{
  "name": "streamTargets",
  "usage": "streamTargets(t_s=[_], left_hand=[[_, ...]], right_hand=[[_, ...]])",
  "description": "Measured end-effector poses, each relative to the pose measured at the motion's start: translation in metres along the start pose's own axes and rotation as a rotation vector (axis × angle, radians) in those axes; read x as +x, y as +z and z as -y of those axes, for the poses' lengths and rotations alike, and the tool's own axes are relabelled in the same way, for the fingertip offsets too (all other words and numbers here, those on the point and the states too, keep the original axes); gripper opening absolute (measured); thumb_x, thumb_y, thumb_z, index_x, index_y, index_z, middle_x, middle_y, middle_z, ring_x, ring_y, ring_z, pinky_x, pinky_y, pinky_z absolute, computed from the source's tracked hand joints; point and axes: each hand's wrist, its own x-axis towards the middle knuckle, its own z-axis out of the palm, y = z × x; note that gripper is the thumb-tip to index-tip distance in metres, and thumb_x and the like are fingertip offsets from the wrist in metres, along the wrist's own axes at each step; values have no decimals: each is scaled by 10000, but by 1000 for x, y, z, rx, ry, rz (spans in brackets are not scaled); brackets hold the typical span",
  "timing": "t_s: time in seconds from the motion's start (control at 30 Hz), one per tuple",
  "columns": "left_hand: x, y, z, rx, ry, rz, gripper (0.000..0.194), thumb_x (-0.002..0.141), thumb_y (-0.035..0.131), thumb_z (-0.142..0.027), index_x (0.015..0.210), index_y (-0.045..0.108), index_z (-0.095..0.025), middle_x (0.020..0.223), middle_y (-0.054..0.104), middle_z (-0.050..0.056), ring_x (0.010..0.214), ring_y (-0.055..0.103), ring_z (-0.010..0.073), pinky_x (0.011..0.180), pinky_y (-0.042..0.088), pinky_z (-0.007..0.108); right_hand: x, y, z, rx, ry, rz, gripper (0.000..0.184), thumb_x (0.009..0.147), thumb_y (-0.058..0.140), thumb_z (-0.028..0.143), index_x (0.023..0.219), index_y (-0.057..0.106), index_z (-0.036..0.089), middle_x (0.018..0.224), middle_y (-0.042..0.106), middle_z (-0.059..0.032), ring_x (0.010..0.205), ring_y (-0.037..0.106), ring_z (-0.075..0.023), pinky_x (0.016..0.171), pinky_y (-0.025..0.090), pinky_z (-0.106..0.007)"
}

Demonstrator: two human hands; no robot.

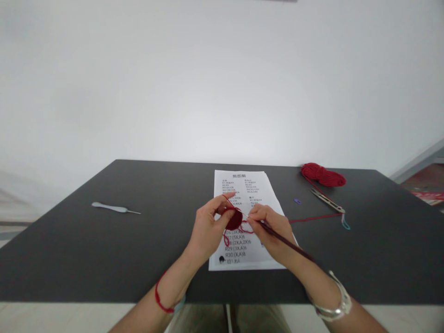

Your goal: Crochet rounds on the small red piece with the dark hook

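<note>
My left hand [210, 225] pinches a small round piece of dark red crochet [234, 219], with red yarn running over its raised index finger. My right hand [272, 230] grips a crochet hook [286, 241] with a long dark brown handle, held like a pen. The hook's thin metal tip meets the right edge of the crochet piece; whether it is through a stitch I cannot tell. Loose red yarn loops hang below the piece. Both hands are over a printed pattern sheet [222, 252], hiding its middle lines.
A red yarn skein [322, 175] lies at the back right, its strand trailing towards my hands. Near it are yarn snips [328, 200] with a blue loop and a small purple stitch marker [297, 201]. Another crochet hook [114, 208], pale-handled, lies left on the dark table [79, 259].
</note>
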Motion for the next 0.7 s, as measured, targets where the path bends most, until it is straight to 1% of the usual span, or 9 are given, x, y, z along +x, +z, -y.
streamTargets(t_s=[0.13, 0.17, 0.23, 0.3, 0.37, 0.47, 0.53, 0.6, 0.7], left_hand=[[-1, -1, -2, -44, 26, 25, 130, 712, 597, -92, 617, 602, -182, 809, 685, 33, 1019, 588, 206, 825, 423, 284], [-1, 0, -3, -69, 23, 31, 125, 708, 607, -92, 621, 607, -182, 744, 665, 22, 1029, 584, 209, 822, 422, 280], [-2, 3, -5, -127, -6, 27, 98, 699, 628, -95, 732, 660, -181, 654, 612, -12, 914, 606, 186, 788, 432, 277], [-4, 6, -7, -205, -55, 11, 239, 681, 654, -93, 903, 685, -178, 621, 579, -45, 737, 592, 140, 740, 444, 270], [-6, 10, -8, -322, -140, 22, 369, 659, 692, -106, 1021, 671, -175, 612, 574, -61, 614, 549, 105, 667, 452, 256], [-7, 13, -8, -550, -294, 88, 422, 611, 753, -127, 1024, 678, -164, 618, 589, -55, 547, 533, 84, 570, 436, 224], [-6, 12, -7, -678, -372, 149, 413, 587, 771, -116, 992, 696, -155, 626, 606, -41, 546, 548, 79, 561, 434, 209], [-4, 8, -6, -761, -431, 195, 418, 580, 775, -101, 990, 707, -147, 635, 617, -31, 564, 562, 76, 587, 444, 201], [0, 1, -5, -788, -460, 189, 436, 575, 782, -84, 1001, 708, -140, 661, 622, -24, 596, 570, 71, 618, 451, 190]], right_hand=[[5, -3, -5, 442, 329, 32, 142, 832, 604, 217, 725, 512, 207, 599, 534, 43, 495, 480, -102, 463, 386, -226], [6, -2, -6, 545, 376, 31, 151, 836, 601, 235, 724, 504, 207, 584, 528, 48, 478, 478, -101, 454, 386, -227], [5, 3, -7, 632, 411, 19, 157, 851, 584, 258, 733, 494, 209, 587, 531, 50, 453, 475, -97, 437, 385, -226], [1, 9, -7, 533, 353, -22, 136, 865, 566, 254, 757, 492, 216, 623, 538, 46, 458, 473, -94, 429, 384, -219], [-3, 14, -9, 256, 171, -67, 99, 874, 549, 206, 791, 498, 225, 681, 548, 33, 517, 496, -101, 459, 396, -217], [-8, 17, -13, -221, -217, -52, 141, 865, 527, 105, 814, 504, 234, 698, 550, 19, 583, 512, -119, 514, 399, -235], [-8, 15, -13, -383, -361, -53, 174, 856, 521, 67, 829, 506, 238, 675, 543, 21, 575, 498, -127, 514, 385, -245], [-6, 14, -11, -344, -359, -50, 167, 856, 521, 76, 842, 510, 242, 684, 553, 17, 583, 508, -129, 517, 393, -246], [-2, 11, -7, -36, -102, -39, 110, 868, 537, 144, 821, 509, 240, 738, 570, 10, 590, 525, -118, 499, 408, -232]])
